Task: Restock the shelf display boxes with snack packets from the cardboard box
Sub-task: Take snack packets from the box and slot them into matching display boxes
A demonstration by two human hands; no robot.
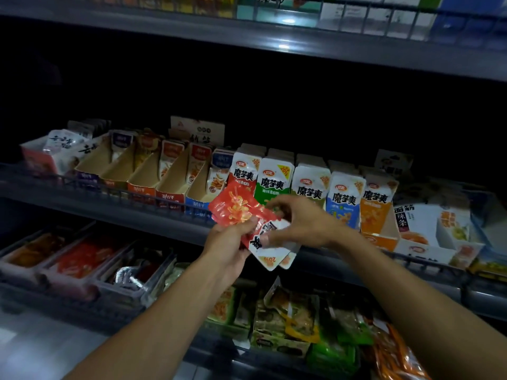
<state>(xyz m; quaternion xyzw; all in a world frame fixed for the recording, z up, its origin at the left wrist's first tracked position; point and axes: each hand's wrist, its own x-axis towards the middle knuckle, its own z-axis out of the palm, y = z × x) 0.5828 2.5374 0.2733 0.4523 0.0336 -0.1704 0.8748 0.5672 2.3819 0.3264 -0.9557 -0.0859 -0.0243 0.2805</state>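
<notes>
The left hand [230, 239] grips a small stack of glossy red-and-white foil snack packets [251, 226], held upside down just in front of the red-fronted display box of standing white-topped packets [242, 171]. The right hand [299, 223] pinches the top of the same stack with curled fingers, apparently squaring or peeling one off.

To do this well, I would turn the packets upright, faces forward, square the edges, then slide them in behind the front packet of that red-fronted box, so the row stays standing.

Left of that box stand five slanted brown cardboard display boxes [142, 171], nearly empty, each with a few packets at the back. Right of it are the green [274, 179], blue [344, 196] and orange [377, 201] rows, tightly packed. The wire rail [123, 192] along the shelf front stands in the way, so the packets must go over it. The supply cardboard box is not in view.
</notes>
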